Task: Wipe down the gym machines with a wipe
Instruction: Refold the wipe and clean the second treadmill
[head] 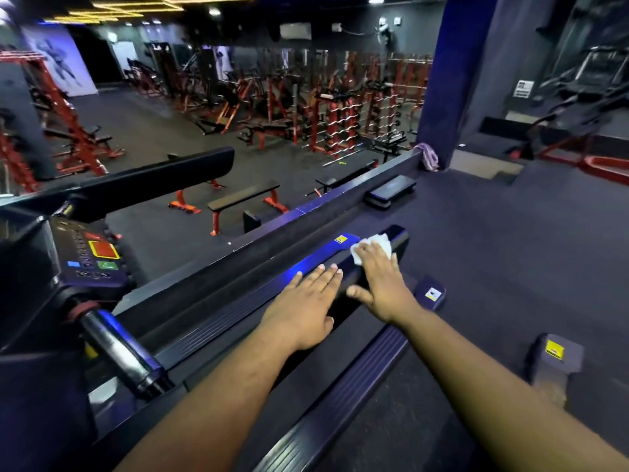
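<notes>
Wipe (pixel 372 248) under right hand (pixel 383 284) on treadmill rail (pixel 238 304), console (pixel 88 260) left.

Support: treadmill deck (pixel 340 338), dark, running from the near edge toward the far end
Left side rail (pixel 218 321): ribbed and glossy; left hand (pixel 303 311) rests flat on it, fingers straight; a yellow sticker (pixel 339 239) sits near its far end
On the rail's far end: white wipe (pixel 376 247), crumpled, pressed down under the right hand (pixel 381 281)
Right side rail (pixel 343 396): ribbed; its end cap bears a sticker (pixel 433 294)
Floor (pixel 493 233): dark matting; a black step platform (pixel 391 190) lies on it beside the low barrier (pixel 306 207)
</notes>
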The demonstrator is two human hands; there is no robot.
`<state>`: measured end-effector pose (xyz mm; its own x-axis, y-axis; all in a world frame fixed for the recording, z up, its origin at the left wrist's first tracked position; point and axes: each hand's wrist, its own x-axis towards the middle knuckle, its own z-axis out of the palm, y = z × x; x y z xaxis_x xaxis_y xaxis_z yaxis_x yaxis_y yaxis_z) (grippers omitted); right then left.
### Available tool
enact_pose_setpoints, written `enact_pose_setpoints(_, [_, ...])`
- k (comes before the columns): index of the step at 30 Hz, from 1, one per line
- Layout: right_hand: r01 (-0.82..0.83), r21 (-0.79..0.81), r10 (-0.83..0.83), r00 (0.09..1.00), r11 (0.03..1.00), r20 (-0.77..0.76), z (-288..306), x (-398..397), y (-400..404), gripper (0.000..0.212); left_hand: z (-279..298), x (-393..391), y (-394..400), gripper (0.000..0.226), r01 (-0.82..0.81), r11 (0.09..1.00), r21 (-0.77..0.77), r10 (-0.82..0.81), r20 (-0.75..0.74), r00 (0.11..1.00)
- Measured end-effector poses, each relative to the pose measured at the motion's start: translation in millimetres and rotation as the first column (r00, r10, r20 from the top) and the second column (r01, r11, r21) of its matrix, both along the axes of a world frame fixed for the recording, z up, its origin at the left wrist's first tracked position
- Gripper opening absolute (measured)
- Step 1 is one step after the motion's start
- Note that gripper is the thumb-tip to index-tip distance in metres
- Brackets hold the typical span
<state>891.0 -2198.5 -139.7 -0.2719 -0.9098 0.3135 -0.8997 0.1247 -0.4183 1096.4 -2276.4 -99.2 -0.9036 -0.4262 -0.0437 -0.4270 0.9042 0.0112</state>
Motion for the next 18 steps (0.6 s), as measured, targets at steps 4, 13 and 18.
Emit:
enact_pose_setpoints(4, [-0.123,-0.058,0.116,0.987,0.991,-0.115,-18,5,10,0.117,2,-1,-5,0.085,-0.02,0.999,0.027,0.02,0.003,1.0])
enact_pose_setpoints(13, [-0.012,0.0,0.012,0.998,1.0,-0.061,4,-9,-9,0.121,2,-4,-1,0.083,-0.053,0.998,0.021,0.054,-0.026,0.998])
enact_pose_setpoints(18, [-0.139,-0.107,0.123,0.982,0.985,-0.143,-26,7,19,0.117,-2,-4,2,0.082,-0.075,0.997,-0.003,0.075,-0.023,0.997])
